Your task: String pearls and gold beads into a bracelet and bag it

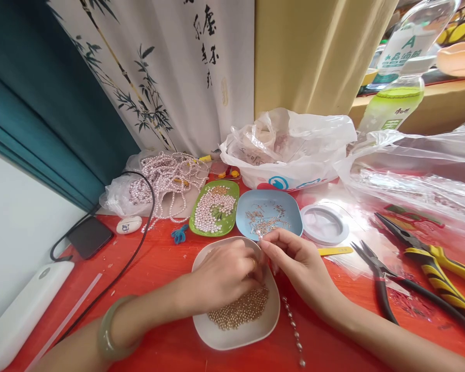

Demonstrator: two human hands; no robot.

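Nearest: a short beaded chain (294, 325) lies on the red table (158, 263), just right of the white dish (236, 336); the dish holds a heap of small gold beads (240, 309); left forearm wears a pale green bangle (110, 330).

Left hand (222, 276) rests over the white dish, fingers curled down toward the gold beads; what the fingertips pinch, if anything, cannot be told. Right hand (298, 261) is at the dish's far right rim, thumb and forefinger pinched on something thin and pin-like at the tips, too small to identify; the two hands nearly touch.

Right of the hands: black-handled pliers (383, 281) and yellow-and-black pliers (430, 258), lying on clear plastic.

Middle ground: blue dish (248, 219) with thin metal pins, just beyond the right fingertips; green dish (196, 219) of white pearls beside it to the left; a round clear lid (325, 222) to the right; phone (89, 236) with black cable at far left.

Far: tangled pearl strands (170, 178) on a bag; white plastic bag (287, 150); green drink bottle (395, 106); bamboo-printed curtain (170, 72).
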